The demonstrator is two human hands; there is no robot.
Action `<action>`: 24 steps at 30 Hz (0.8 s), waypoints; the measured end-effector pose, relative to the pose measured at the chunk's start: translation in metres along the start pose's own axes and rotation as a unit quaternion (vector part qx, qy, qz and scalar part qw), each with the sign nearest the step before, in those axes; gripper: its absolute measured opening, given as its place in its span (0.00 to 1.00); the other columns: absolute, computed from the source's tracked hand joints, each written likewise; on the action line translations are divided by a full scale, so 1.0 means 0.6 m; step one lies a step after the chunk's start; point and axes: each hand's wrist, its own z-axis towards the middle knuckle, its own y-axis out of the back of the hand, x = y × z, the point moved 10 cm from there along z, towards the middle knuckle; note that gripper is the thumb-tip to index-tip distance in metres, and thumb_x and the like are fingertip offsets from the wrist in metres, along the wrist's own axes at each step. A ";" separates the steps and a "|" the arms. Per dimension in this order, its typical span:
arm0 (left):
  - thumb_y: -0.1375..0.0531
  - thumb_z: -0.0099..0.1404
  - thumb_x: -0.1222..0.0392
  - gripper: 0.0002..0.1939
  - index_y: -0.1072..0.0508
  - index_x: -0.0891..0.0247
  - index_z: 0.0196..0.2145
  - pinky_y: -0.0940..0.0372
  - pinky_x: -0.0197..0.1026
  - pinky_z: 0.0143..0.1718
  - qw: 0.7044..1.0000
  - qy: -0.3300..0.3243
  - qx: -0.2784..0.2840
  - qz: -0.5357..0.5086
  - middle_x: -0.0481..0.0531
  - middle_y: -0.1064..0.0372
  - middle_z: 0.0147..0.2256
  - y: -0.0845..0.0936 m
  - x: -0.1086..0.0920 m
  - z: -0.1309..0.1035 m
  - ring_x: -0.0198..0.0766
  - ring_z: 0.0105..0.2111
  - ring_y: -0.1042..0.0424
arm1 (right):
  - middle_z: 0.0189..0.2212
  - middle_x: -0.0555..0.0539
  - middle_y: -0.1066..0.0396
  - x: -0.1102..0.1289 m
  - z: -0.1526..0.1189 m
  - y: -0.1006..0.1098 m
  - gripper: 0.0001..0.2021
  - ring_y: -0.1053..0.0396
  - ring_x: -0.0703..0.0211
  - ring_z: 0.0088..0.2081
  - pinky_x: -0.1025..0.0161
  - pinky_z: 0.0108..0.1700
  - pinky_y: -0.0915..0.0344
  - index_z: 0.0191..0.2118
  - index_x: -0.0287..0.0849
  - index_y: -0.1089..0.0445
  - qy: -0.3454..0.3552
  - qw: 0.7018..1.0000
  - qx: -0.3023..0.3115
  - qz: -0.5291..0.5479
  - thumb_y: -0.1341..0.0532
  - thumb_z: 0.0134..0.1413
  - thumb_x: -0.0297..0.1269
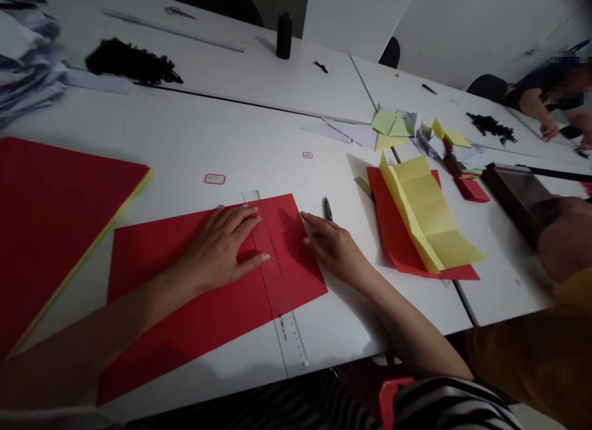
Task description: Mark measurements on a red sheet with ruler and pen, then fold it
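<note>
A red sheet of paper [185,331] lies on the white table in front of me. Across its right part runs a clear ruler [289,331], whose ends stick out past the sheet at top and bottom. My left hand [226,248] rests on the sheet with its fingers spread, the fingertips on the ruler's left side. My right hand [335,245] is at the sheet's right edge, fingers apart and nothing in them. Just above it, a black pen [328,208] lies on the table.
A stack of red sheets [60,226] is at the left. Folded yellow paper [437,211] lies on red paper at the right. Black cord [132,63] and a black bottle [284,36] are farther back. Another person's arm is at the right edge beside a brown box [518,195].
</note>
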 end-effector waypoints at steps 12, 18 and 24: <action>0.47 0.64 0.38 0.36 0.46 0.59 0.63 0.66 0.57 0.66 0.999 0.003 0.038 0.012 0.56 0.49 0.64 -0.010 0.002 -0.010 0.49 0.64 0.49 | 0.62 0.43 0.41 -0.041 -0.005 -0.003 0.26 0.38 0.52 0.60 0.48 0.59 0.36 0.63 0.52 0.44 -0.118 0.964 0.022 0.239 0.40 0.59 0.43; 0.48 0.65 0.38 0.36 0.48 0.58 0.64 0.68 0.57 0.66 0.999 -0.006 0.041 0.016 0.55 0.51 0.65 -0.013 -0.001 -0.010 0.49 0.64 0.50 | 0.59 0.42 0.38 -0.052 0.000 -0.010 0.26 0.38 0.52 0.59 0.46 0.60 0.37 0.62 0.51 0.43 -0.141 0.946 0.033 0.288 0.40 0.60 0.42; 0.48 0.65 0.37 0.36 0.48 0.55 0.65 0.68 0.57 0.66 0.999 0.002 0.046 0.023 0.53 0.52 0.66 -0.016 0.000 -0.010 0.48 0.65 0.51 | 0.57 0.43 0.34 -0.042 0.001 -0.016 0.24 0.35 0.53 0.58 0.46 0.60 0.38 0.61 0.49 0.41 -0.152 0.936 0.050 0.315 0.40 0.59 0.40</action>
